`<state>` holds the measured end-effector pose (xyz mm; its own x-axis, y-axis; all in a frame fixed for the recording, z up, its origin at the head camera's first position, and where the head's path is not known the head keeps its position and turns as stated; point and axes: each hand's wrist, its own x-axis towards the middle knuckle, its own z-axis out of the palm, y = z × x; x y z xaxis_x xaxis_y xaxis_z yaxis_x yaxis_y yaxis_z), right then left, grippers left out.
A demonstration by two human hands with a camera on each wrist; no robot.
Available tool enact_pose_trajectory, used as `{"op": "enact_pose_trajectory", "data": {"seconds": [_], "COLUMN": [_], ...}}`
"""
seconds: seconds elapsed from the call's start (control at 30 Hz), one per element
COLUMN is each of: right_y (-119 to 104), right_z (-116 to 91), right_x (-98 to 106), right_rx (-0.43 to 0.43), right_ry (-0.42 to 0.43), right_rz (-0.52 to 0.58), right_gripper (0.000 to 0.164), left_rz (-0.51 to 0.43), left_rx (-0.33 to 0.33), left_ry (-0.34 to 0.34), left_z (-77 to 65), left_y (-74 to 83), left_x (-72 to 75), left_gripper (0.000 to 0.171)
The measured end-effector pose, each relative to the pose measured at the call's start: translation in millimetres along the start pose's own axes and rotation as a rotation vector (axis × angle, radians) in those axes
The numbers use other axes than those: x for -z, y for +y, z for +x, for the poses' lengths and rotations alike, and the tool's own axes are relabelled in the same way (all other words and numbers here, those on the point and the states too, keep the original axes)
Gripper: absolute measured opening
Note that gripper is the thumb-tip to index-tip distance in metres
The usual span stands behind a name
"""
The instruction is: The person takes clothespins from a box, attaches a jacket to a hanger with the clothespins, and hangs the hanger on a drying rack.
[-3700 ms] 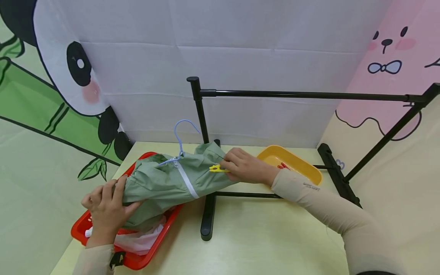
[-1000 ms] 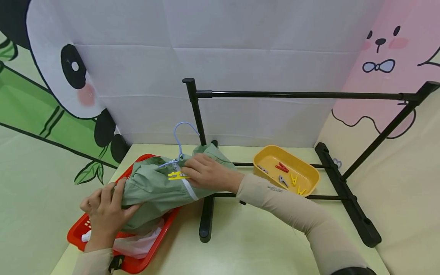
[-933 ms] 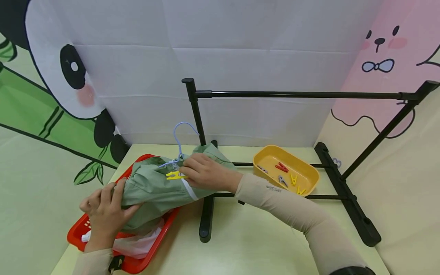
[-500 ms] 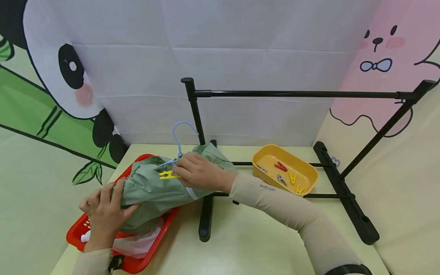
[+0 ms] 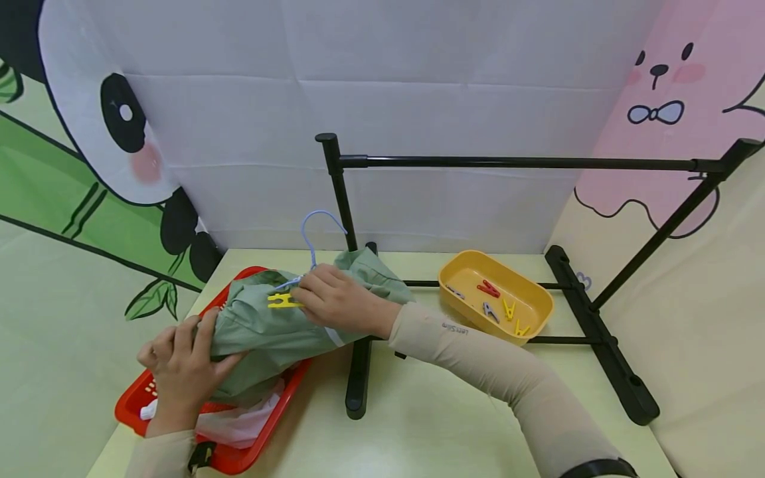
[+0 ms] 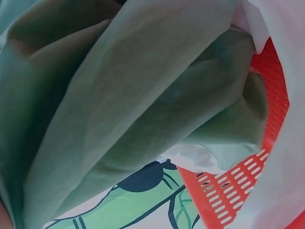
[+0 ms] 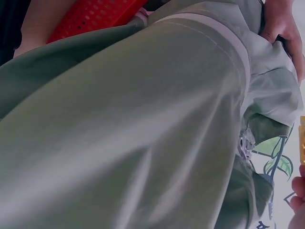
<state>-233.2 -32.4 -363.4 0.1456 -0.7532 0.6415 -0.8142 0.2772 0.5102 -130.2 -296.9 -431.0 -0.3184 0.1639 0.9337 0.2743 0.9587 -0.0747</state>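
Observation:
A green garment with a white zip strip [image 5: 263, 345] is stretched on a blue hanger [image 5: 309, 229], whose hook sticks up beside the rack's left post. My left hand [image 5: 185, 358] grips the garment's left end, thumb in front and fingers behind. Over the garment's middle, my right hand [image 5: 343, 302] pinches a yellow clothespin [image 5: 282, 301], its tips pointing left. The right wrist view catches the clothespin [image 7: 302, 138] only at its edge. Green cloth [image 6: 119, 95] fills most of the left wrist view.
A red basket [image 5: 287, 392] with pink cloth [image 5: 239, 421] sits under the garment. The black rack [image 5: 508, 162] stands behind and to the right. A yellow tray [image 5: 457, 265] by its lower bars holds several clothespins, red, grey and yellow.
My right hand has carried the yellow clothespin leftward across the garment, from its right end toward the hanger's neck. The left hand keeps its hold in nearly the same place.

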Motion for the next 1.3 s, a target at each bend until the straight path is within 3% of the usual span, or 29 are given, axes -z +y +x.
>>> {"op": "enact_pose_trajectory", "data": {"seconds": [0.43,1.07,1.3], "right_y": [0.2,7.9,11.1], "right_z": [5.3,7.2,8.6], "right_x": [-1.8,6.3,12.6], "right_rx": [-0.006,0.016,0.036], "right_ry": [-0.006,-0.04,-0.102], "right_rz": [-0.048,-0.016,-0.044], "right_gripper": [0.019,0.018,0.019], "left_rz": [0.013,0.03,0.025], "left_rx": [-0.019,-0.043,-0.055], "left_ry": [0.041,0.11,0.095], "left_z": [4.5,13.0,16.3], "left_y": [3.6,11.8,15.2], "left_x": [-0.9,-5.4,-5.6], "left_gripper": [0.065,0.058,0.056]}}
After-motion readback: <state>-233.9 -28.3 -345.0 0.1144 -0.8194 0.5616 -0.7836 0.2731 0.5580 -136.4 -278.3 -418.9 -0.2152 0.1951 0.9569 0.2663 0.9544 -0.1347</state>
